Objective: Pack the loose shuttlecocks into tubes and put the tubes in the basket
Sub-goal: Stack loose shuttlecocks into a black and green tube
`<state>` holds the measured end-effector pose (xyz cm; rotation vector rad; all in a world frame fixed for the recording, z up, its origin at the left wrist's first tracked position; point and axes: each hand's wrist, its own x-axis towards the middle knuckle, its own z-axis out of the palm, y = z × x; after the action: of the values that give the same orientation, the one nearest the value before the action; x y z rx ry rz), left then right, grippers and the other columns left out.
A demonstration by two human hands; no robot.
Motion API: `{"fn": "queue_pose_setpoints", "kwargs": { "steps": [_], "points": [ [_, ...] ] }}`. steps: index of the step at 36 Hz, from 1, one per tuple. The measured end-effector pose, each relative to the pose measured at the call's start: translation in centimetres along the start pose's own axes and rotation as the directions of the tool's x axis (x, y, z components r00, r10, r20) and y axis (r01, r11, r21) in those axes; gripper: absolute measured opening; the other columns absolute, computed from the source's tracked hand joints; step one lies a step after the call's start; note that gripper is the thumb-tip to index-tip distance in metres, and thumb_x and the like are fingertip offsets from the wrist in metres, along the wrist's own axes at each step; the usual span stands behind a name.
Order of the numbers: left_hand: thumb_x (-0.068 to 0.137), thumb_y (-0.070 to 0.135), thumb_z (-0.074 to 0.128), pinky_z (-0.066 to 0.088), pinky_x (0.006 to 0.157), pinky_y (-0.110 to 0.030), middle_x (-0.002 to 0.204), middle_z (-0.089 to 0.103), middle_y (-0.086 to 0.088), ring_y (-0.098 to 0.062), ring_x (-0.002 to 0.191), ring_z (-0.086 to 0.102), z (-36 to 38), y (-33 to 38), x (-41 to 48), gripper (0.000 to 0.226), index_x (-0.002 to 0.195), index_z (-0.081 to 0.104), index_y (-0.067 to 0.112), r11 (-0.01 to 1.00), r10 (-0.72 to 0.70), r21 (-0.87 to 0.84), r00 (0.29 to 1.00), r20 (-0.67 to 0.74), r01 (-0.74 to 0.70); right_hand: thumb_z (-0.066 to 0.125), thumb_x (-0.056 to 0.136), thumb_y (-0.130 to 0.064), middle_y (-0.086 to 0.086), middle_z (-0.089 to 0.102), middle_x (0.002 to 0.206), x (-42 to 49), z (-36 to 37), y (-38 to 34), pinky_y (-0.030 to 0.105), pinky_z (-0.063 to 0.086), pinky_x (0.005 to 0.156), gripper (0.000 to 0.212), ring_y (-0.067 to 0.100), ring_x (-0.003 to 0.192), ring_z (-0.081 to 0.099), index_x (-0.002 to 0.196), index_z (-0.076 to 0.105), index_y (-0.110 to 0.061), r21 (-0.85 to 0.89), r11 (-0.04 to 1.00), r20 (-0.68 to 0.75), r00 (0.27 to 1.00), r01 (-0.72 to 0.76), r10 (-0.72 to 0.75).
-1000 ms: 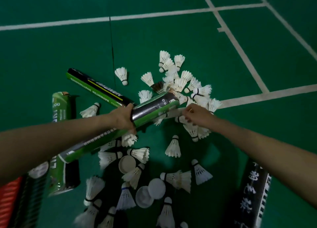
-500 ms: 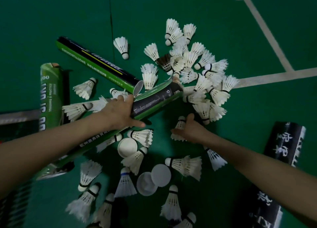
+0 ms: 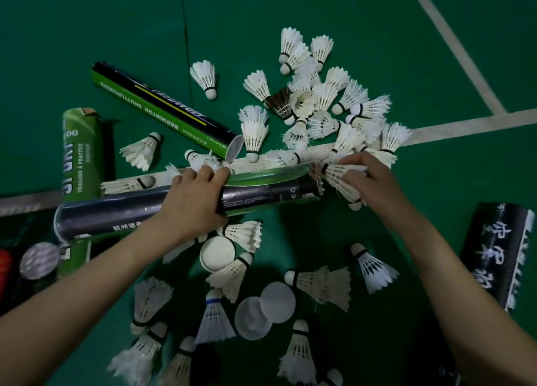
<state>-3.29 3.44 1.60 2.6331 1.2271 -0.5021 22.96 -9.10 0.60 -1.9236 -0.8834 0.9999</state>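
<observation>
Two hands: they are well apart, one on each side of the middle of the frame, and each one holds something
Left hand (image 3: 197, 195): fingers and thumb are wrapped around the held tube (image 3: 261, 193) near its middle, left of centre
Held tube: dark with a green band, it lies almost level across the centre of the frame, and its open mouth looks to the right
Right hand (image 3: 370, 182): right of centre, it pinches one white shuttlecock (image 3: 338, 178) by the feathers
White shuttlecock: its black-banded end points to the mouth of the held tube and is just beside it; if it is already inside, I cannot tell
Pile (image 3: 319, 98): many loose shuttlecocks heaped in the upper centre, one dark-feathered shuttlecock (image 3: 280, 102) among them
Scattered shuttlecocks (image 3: 215, 318): more lie loose in the lower centre, between the two forearms
Green-black tube (image 3: 165, 109): it lies slanted in the upper left, with the open end towards the centre
Green tube (image 3: 81, 159): at the left edge, partly under the held tube
Black tube (image 3: 494, 255): at the right edge, with white characters on it
Caps (image 3: 218, 253): three round white ones in the lower centre, and the two lower ones overlap
Floor (image 3: 377, 22): green court with white lines (image 3: 465, 124); one line passes behind the held tube
</observation>
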Motion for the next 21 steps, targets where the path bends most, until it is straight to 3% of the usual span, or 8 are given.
{"fn": "queue_pose_setpoints", "kwargs": {
  "steps": [3, 8, 12, 17, 19, 21],
  "points": [
    [0.069, 0.043, 0.072, 0.032, 0.1, -0.042, 0.133, 0.043, -0.006, -0.031, 0.121, 0.039, 0.5, 0.0, -0.5, 0.09, 0.143, 0.025, 0.025, 0.999, 0.019, -0.035, 0.998, -0.053, -0.021, 0.049, 0.074, -0.024, 0.004, 0.06, 0.1, -0.3, -0.3, 0.2, 0.032, 0.044, 0.07, 0.022, 0.023, 0.087, 0.058, 0.093, 0.059, -0.024, 0.071, 0.997, 0.038, 0.999, 0.014, -0.017],
    [0.066, 0.042, 0.077, 0.033, 0.097, -0.044, 0.129, 0.048, -0.01, -0.033, 0.116, 0.042, 0.6, -0.4, -1.2, 0.088, 0.141, 0.034, 0.023, 0.996, 0.011, -0.084, 0.992, -0.124, -0.021, 0.046, 0.069, -0.014, 0.008, 0.06, 0.098, -0.3, -1.3, 1.0, 0.037, 0.048, 0.07, 0.023, 0.027, 0.089, 0.06, 0.088, 0.058, -0.017, 0.283, 0.959, 0.034, 0.999, 0.002, -0.012],
    [0.064, 0.041, 0.078, 0.034, 0.095, -0.044, 0.127, 0.049, -0.01, -0.035, 0.114, 0.043, 0.8, 0.0, -1.5, 0.09, 0.142, 0.034, 0.023, 0.995, 0.026, -0.09, 0.993, -0.112, -0.036, 0.044, 0.069, -0.017, 0.009, 0.061, 0.109, -0.7, -0.7, 1.2, 0.047, 0.049, 0.082, 0.028, 0.03, 0.1, 0.06, 0.092, 0.059, -0.022, 0.26, 0.966, 0.086, 0.996, -0.002, -0.021],
    [0.062, 0.039, 0.078, 0.037, 0.094, -0.043, 0.126, 0.051, -0.01, -0.034, 0.109, 0.046, 1.3, 1.6, -1.7, 0.089, 0.14, 0.037, 0.021, 0.988, 0.114, -0.087, 0.986, -0.118, -0.124, 0.053, 0.067, -0.043, -0.007, 0.053, 0.13, -1.2, 0.7, 0.4, 0.045, 0.036, 0.104, 0.053, 0.017, 0.122, 0.048, 0.12, 0.056, -0.042, 0.212, 0.977, 0.137, 0.991, -0.025, -0.005],
    [0.063, 0.041, 0.075, 0.037, 0.094, -0.042, 0.127, 0.05, -0.008, -0.031, 0.109, 0.046, 1.5, 2.2, -1.7, 0.088, 0.14, 0.037, 0.023, 0.987, 0.138, -0.07, 0.983, -0.119, -0.147, 0.044, 0.085, -0.058, -0.015, 0.047, 0.138, -1.7, 1.6, 0.3, 0.047, 0.027, 0.111, 0.046, 0.01, 0.131, 0.04, 0.129, 0.05, -0.047, 0.283, 0.958, 0.115, 0.993, -0.035, 0.003],
    [0.064, 0.044, 0.074, 0.037, 0.096, -0.042, 0.127, 0.049, -0.006, -0.03, 0.109, 0.046, 1.6, 2.8, -1.7, 0.088, 0.14, 0.036, 0.024, 0.984, 0.146, -0.083, 0.983, -0.111, -0.156, 0.032, 0.087, -0.07, -0.02, 0.048, 0.135, -2.3, 2.4, 0.6, 0.048, 0.021, 0.114, 0.043, 0.008, 0.133, 0.038, 0.123, 0.049, -0.054, 0.349, 0.933, 0.099, 0.993, -0.088, 0.056]
  ]
}}
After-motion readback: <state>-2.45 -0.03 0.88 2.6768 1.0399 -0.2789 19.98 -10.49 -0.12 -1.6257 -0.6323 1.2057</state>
